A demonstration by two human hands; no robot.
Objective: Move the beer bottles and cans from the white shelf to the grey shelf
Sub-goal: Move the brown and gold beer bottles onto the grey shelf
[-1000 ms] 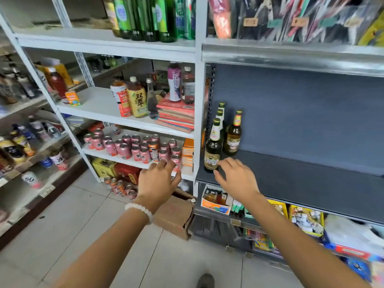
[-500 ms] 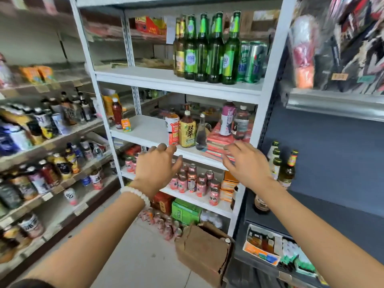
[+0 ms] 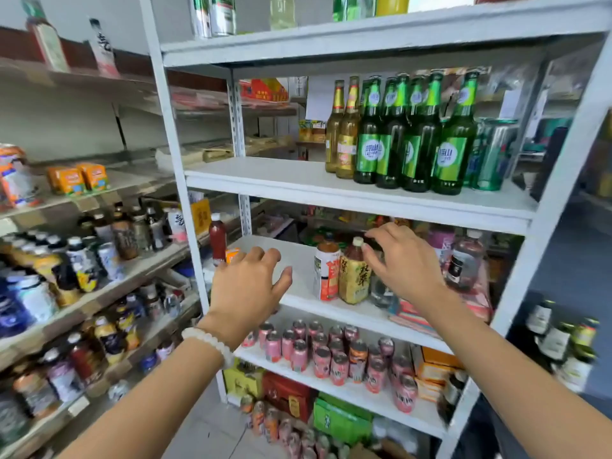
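On the white shelf (image 3: 331, 190) stand several green beer bottles (image 3: 414, 140), two amber beer bottles (image 3: 346, 134) to their left and green cans (image 3: 493, 154) to their right. My left hand (image 3: 246, 289) and my right hand (image 3: 402, 260) are both raised in front of the shelf one level lower, fingers spread and holding nothing. They are well below the beer bottles. The grey shelf (image 3: 576, 260) shows at the far right, with a few bottles (image 3: 559, 336) standing on it, blurred.
Below the beer, a shelf holds a yellow-labelled bottle (image 3: 354, 276) and an orange carton (image 3: 326, 273). Pink cans (image 3: 318, 352) fill the shelf under that. Another rack of drinks (image 3: 82, 260) runs along the left. Boxes (image 3: 341, 422) sit near the floor.
The view has swung up and left from the grey shelf to the white one. Both empty hands have risen from the grey shelf's edge toward the white shelf's middle level.
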